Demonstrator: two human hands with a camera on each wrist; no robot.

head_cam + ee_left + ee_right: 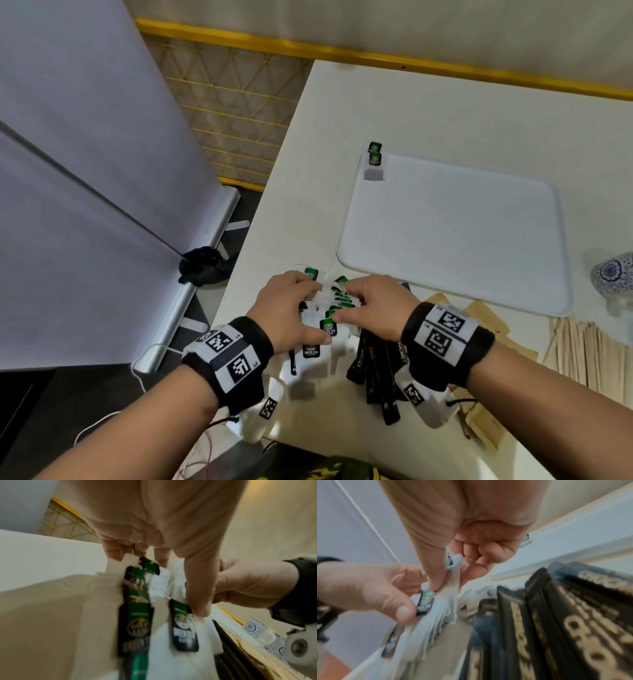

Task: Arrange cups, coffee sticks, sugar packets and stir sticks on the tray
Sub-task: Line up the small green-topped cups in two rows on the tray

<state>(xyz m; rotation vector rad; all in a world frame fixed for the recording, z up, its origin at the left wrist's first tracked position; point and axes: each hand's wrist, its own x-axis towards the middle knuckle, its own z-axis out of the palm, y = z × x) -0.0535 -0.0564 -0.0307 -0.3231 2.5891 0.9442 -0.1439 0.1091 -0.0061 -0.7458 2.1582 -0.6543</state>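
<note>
A heap of white tea bags (313, 368) with green and black tags lies at the table's near left. My left hand (310, 308) grips several of them, thumb on a tag (183, 626). My right hand (344, 305) pinches one tea bag (453, 582) between thumb and curled fingers, close against the left hand. The white tray (462, 233) lies beyond, with two tea bags (374, 159) upright in its far left corner. Black coffee sticks (376, 377) lie under my right wrist. Wooden stir sticks (582, 353) and brown packets (486, 315) lie right of them.
A blue-and-white patterned cup (615, 274) stands at the right edge of the view, beside the tray. The table's left edge (239, 274) runs close to my left hand. A white roll-up screen (85, 171) and yellow mesh fence (233, 113) stand left of the table.
</note>
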